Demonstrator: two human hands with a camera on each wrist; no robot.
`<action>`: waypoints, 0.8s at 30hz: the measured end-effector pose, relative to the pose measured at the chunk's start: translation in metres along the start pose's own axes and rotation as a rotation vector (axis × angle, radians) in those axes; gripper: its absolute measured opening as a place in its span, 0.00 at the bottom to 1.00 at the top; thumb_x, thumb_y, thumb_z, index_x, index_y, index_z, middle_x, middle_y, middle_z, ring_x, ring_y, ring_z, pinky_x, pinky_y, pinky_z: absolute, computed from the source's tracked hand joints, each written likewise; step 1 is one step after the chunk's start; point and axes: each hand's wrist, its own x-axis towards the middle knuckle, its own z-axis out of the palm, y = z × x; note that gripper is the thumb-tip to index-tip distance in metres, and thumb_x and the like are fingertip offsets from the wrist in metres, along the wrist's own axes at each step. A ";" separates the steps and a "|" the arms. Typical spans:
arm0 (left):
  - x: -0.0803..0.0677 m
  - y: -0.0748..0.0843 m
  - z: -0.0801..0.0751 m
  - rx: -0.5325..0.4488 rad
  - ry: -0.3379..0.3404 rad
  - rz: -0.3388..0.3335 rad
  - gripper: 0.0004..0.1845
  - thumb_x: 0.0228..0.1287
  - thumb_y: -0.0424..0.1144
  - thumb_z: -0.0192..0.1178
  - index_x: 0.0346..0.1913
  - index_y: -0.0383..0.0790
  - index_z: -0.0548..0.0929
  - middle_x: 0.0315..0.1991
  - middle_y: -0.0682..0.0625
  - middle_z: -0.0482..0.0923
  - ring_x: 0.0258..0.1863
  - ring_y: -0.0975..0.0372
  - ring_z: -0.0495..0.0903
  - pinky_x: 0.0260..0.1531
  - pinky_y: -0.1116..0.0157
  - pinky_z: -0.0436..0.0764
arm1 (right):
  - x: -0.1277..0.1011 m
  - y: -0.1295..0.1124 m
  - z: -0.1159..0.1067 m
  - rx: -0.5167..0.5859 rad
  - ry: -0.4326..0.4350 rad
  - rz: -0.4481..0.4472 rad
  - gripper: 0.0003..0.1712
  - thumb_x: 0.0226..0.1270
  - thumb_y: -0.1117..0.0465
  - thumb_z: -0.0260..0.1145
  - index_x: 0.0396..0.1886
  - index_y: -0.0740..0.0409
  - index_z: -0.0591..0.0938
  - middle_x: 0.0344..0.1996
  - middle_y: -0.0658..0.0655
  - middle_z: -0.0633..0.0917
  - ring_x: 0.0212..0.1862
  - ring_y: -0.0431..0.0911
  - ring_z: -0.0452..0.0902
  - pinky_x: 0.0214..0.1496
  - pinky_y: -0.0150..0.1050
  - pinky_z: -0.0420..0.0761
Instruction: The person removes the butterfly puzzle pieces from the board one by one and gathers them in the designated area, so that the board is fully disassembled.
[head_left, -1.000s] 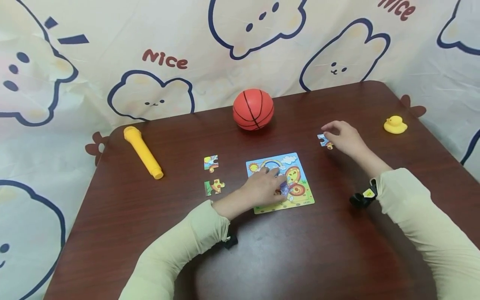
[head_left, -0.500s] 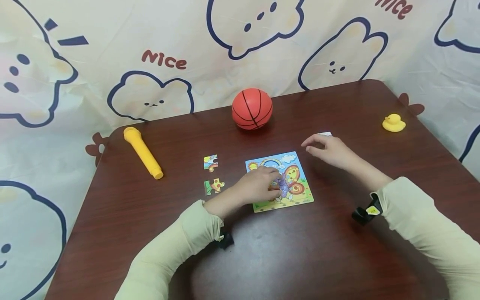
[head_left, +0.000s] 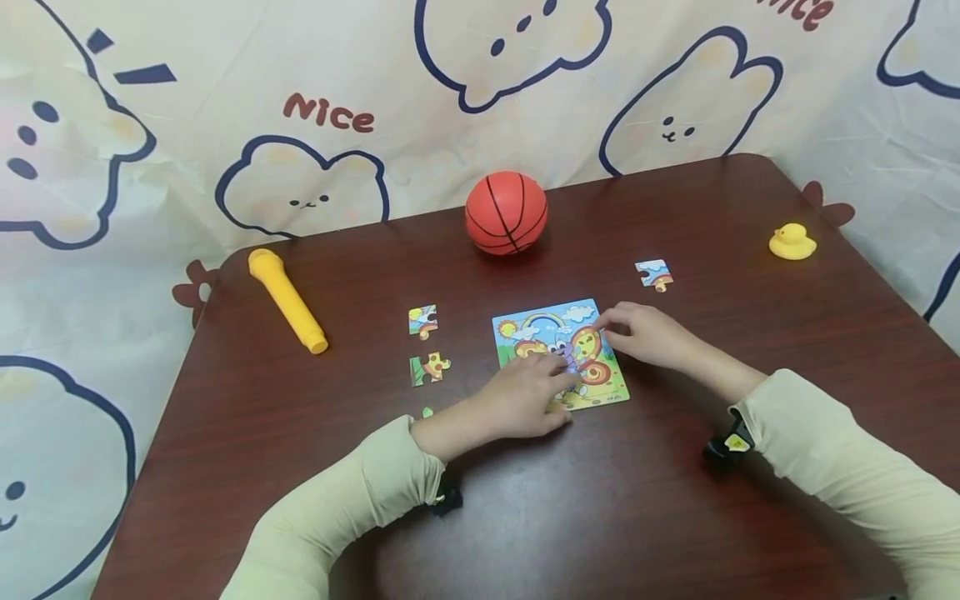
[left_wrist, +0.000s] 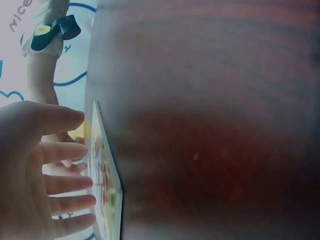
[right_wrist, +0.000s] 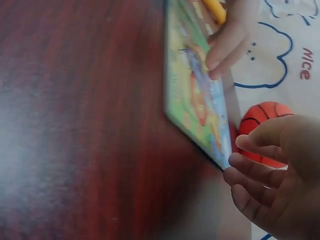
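Two hands (head_left: 525, 392) on puzzle (head_left: 558, 350); backdrop (head_left: 330, 117) reads "Nice".

Three loose puzzle pieces (head_left: 423, 321), one puzzle board (head_left: 558, 350), one basketball (head_left: 506, 212), one flashlight (head_left: 287, 300), one duck (head_left: 792, 242).

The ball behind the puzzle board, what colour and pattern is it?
The ball is orange with black curved lines, like a basketball; clearest in the head view.

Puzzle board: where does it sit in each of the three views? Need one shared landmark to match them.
Head: puzzle board lies flat at table centre, left hand on its near-left part, right hand at its right edge.
Left wrist: seen edge-on at lower left, beside the left hand's fingers.
Right wrist: tilted strip at upper centre.
Shared landmark: the board itself on the dark red table; basketball shows in head and right wrist only.
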 end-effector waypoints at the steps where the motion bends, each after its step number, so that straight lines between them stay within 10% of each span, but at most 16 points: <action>1: 0.000 0.001 0.001 0.014 -0.004 -0.005 0.25 0.57 0.53 0.56 0.57 0.50 0.73 0.56 0.47 0.68 0.55 0.56 0.68 0.53 0.58 0.67 | 0.000 0.000 0.002 -0.010 0.000 -0.007 0.12 0.60 0.64 0.59 0.43 0.59 0.81 0.38 0.58 0.79 0.35 0.48 0.70 0.38 0.42 0.70; 24: 0.003 0.011 0.009 0.169 -0.020 -0.031 0.26 0.58 0.58 0.52 0.60 0.55 0.69 0.58 0.44 0.66 0.56 0.55 0.67 0.48 0.55 0.71 | -0.001 0.000 0.011 -0.250 0.023 -0.075 0.16 0.56 0.66 0.61 0.46 0.60 0.81 0.32 0.55 0.75 0.26 0.43 0.67 0.25 0.35 0.68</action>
